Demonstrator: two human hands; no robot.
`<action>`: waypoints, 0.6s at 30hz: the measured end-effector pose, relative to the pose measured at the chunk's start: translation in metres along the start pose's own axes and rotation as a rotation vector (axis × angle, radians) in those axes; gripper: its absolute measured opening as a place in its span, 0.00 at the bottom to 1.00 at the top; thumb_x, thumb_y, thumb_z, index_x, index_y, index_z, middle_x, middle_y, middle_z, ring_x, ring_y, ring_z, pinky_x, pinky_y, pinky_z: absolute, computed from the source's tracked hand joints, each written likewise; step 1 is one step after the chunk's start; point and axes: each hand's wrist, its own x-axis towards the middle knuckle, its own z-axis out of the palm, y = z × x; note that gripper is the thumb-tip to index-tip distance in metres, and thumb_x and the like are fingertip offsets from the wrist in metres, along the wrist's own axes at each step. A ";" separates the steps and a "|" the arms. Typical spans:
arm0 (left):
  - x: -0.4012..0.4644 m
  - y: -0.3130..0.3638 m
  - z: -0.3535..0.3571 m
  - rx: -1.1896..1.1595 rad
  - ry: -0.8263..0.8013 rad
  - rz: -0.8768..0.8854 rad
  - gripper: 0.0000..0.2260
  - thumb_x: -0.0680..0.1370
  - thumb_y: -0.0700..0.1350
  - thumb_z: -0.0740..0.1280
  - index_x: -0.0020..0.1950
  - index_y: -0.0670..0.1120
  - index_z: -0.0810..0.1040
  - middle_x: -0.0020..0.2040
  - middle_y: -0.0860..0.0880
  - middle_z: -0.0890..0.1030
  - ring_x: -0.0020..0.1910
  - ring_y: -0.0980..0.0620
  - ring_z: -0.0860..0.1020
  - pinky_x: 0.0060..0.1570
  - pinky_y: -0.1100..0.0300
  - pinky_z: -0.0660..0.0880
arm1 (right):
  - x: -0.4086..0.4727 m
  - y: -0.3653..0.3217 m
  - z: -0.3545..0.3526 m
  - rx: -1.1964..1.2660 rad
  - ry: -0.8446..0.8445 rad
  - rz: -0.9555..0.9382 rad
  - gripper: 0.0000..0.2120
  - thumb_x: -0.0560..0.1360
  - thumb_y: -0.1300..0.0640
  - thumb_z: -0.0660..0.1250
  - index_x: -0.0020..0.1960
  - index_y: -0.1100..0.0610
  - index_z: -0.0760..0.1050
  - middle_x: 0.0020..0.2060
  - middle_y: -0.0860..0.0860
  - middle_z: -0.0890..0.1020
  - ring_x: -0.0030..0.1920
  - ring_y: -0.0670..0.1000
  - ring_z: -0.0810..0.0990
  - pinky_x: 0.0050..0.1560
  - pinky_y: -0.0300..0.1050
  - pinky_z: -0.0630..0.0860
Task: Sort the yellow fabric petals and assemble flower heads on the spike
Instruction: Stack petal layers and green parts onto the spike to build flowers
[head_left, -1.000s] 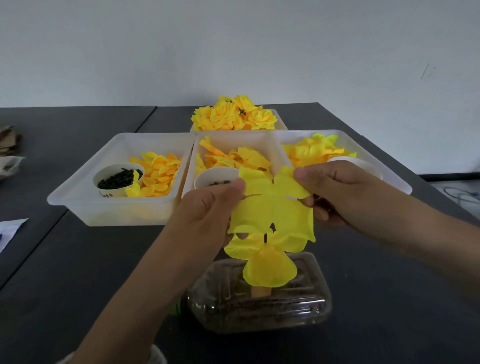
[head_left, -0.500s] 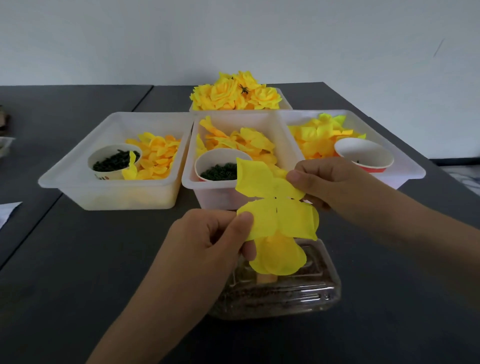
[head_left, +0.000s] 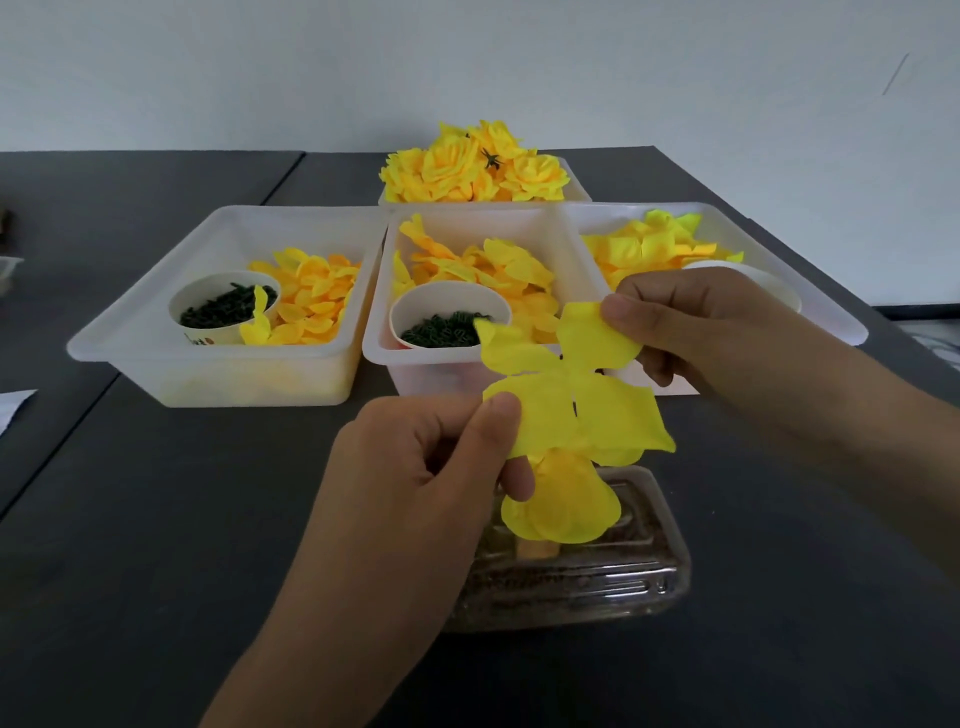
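Over at the far left edge a scrap of white paper (head_left: 13, 408) lies on the dark surface (head_left: 156, 519). Next comes the left tub (head_left: 130, 332), translucent white, holding a paper cup (head_left: 224, 306) of dark green bits beside a heap of orange-yellow petals (head_left: 311, 291); one petal leans on the cup's rim. The left hand (head_left: 415, 478) is raised in front of the tubs, thumb and curled fingers pinching the lower left lobe of a yellow petal sheet (head_left: 566, 395) — a flat, four-lobed piece with a small slit at its middle. Behind it stands the middle tub (head_left: 395, 358), touching the left one, with its own cup (head_left: 447, 322) of green bits and more loose petals (head_left: 498, 270). Farther back a fourth tub (head_left: 576, 192) is piled with finished flowers (head_left: 467, 166). Below the sheet, smaller petals (head_left: 563, 504) sit stacked above a clear plastic box (head_left: 597, 582) with brown filling; the spike itself is hidden under them. The right hand (head_left: 701, 327) pinches the sheet's upper right lobe between thumb and forefinger, the other fingers curled beneath. Behind that hand the right tub (head_left: 831, 317) holds brighter yellow petals (head_left: 654, 244) and a white cup (head_left: 769, 283), mostly covered by the hand.
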 end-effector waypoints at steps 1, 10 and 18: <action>0.000 0.001 0.000 -0.004 0.002 0.004 0.19 0.76 0.56 0.60 0.28 0.51 0.78 0.21 0.51 0.69 0.22 0.59 0.66 0.25 0.68 0.64 | 0.000 -0.001 -0.001 0.009 0.003 -0.006 0.14 0.70 0.45 0.63 0.31 0.51 0.76 0.28 0.51 0.68 0.32 0.48 0.65 0.31 0.32 0.65; -0.002 0.005 0.000 -0.026 0.000 0.017 0.20 0.76 0.56 0.60 0.27 0.51 0.78 0.20 0.53 0.69 0.20 0.60 0.67 0.25 0.72 0.63 | -0.003 -0.001 -0.003 0.054 0.022 -0.059 0.14 0.71 0.47 0.63 0.30 0.51 0.75 0.26 0.44 0.69 0.30 0.45 0.67 0.31 0.31 0.67; 0.002 0.000 0.006 -0.002 0.013 -0.025 0.21 0.75 0.59 0.60 0.28 0.49 0.79 0.20 0.53 0.69 0.20 0.58 0.67 0.25 0.70 0.64 | 0.004 0.009 0.001 -0.005 0.013 0.065 0.14 0.70 0.45 0.63 0.31 0.54 0.73 0.26 0.45 0.70 0.30 0.46 0.65 0.33 0.37 0.64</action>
